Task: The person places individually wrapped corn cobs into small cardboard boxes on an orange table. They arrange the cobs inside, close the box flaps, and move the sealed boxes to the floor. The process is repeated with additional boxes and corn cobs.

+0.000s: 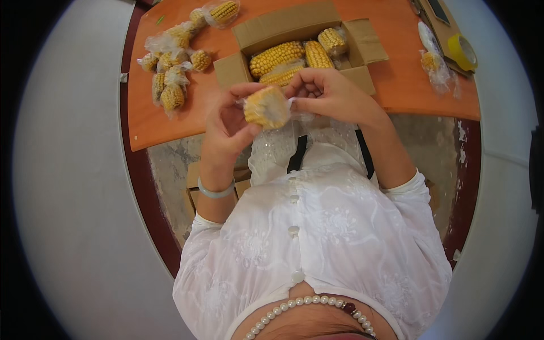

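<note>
My left hand (231, 121) grips a short piece of corn cob (267, 108) in clear plastic, its cut end facing up towards me. At the right side of the piece, my right hand (327, 93) pinches the gathered end of the plastic between thumb and fingers. Just beyond both hands stands an open cardboard box (293, 23) with its flaps spread. Inside lie several yellow corn cobs (277, 57), and a shorter wrapped corn piece (332, 41) is at the box's right end. The near wall of the box is partly hidden by my hands.
Several plastic-wrapped corn pieces (172, 97) lie at the left of the orange table (191, 121). On the right are another wrapped piece (430, 61), a white plastic roll or bag (428, 36), a yellow tape roll (463, 52) and a dark flat object (437, 10). Cardboard (193, 174) shows below the table.
</note>
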Motion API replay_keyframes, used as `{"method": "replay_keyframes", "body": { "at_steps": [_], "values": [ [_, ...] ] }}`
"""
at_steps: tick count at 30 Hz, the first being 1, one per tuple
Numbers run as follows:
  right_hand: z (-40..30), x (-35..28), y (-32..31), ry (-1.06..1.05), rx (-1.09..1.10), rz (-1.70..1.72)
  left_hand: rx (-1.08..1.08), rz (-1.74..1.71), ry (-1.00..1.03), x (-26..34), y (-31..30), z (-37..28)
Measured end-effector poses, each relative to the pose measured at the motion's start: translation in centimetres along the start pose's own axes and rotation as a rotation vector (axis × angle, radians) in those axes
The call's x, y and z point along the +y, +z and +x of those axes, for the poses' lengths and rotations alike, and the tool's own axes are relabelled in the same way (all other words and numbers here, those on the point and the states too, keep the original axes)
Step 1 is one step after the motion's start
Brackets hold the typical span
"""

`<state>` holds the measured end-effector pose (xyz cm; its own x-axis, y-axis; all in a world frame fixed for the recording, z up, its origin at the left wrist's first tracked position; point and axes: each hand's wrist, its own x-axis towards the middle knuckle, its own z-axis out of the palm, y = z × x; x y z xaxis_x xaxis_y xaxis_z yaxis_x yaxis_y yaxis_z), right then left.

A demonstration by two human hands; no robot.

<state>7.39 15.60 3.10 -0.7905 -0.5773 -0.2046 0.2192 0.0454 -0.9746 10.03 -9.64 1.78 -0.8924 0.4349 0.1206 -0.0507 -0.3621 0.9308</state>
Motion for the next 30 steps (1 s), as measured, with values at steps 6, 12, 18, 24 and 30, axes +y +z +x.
{"method": "replay_keyframes", "body": {
  "at_steps": [6,12,18,24,30],
  "values": [
    [0.7,1.3,0.2,-0.125,0.011,0.187,-0.036,0.529,0.134,1.0,2.9,0.5],
    [-0.9,0.1,2.2,-0.33,0.188,-0.098,0.111,1.142,0.363,0.6,3.9,1.5],
    [-1.1,-0.8,-0.2,-0.462,0.364,-0.415,0.217,1.124,0.504,-1.0,5.1,2.3],
    [-1.8,-0.6,-8.5,-0.412,0.426,-0.836,0.06,1.302,0.44,-1.3,4.0,1.3],
    [-1.3,-0.9,-10.1,-0.265,0.281,-1.232,0.031,1.302,0.377,-2.1,3.1,0.1]
  ]
}}
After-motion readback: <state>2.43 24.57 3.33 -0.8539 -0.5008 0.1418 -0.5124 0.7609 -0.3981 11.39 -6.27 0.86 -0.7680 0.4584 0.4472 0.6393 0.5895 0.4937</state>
